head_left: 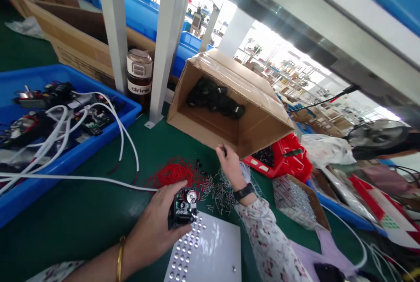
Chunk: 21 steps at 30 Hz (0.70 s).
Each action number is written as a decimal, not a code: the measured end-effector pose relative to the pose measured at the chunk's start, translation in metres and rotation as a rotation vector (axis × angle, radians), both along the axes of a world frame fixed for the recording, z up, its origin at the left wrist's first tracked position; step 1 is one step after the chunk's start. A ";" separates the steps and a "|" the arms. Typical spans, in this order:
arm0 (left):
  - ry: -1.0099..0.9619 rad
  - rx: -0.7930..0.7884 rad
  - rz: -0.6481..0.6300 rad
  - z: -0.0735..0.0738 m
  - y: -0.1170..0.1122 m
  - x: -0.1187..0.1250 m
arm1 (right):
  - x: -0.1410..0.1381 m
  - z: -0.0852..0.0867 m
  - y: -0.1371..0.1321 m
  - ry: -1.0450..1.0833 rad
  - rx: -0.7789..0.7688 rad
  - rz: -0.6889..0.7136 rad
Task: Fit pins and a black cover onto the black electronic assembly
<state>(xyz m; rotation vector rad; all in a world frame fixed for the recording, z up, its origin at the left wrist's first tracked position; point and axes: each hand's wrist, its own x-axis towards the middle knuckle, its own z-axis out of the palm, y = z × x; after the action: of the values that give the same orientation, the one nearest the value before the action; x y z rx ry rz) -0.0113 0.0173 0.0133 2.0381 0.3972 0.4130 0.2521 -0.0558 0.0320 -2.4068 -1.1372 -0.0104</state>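
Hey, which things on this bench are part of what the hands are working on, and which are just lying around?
In use: left hand holding small black part; right hand pinching thin dark piece; metal pins, red wires and white plate beside them; cardboard box of black parts.
Lying about: blue tray of cables; drink bottle; red tray; fan.

Matt green surface [82,229]; glossy blue plastic bin [98,142]; brown cardboard box [262,128]; glossy white plate [216,255]; black plastic part [180,215].
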 end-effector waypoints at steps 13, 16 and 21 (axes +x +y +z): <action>0.043 -0.241 0.078 -0.002 0.000 0.006 | -0.021 -0.002 -0.021 0.161 -0.176 0.226; 0.002 -0.272 0.071 -0.001 -0.001 0.006 | -0.022 -0.009 -0.015 0.141 -0.219 0.212; -0.071 -0.290 0.039 -0.003 0.000 0.006 | -0.023 -0.013 -0.008 0.107 -0.224 0.164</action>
<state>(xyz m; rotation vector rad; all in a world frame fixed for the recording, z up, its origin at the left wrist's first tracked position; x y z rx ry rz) -0.0054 0.0178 0.0104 1.7323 0.4279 0.4245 0.2290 -0.0636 0.0193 -2.4622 -1.3430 0.3114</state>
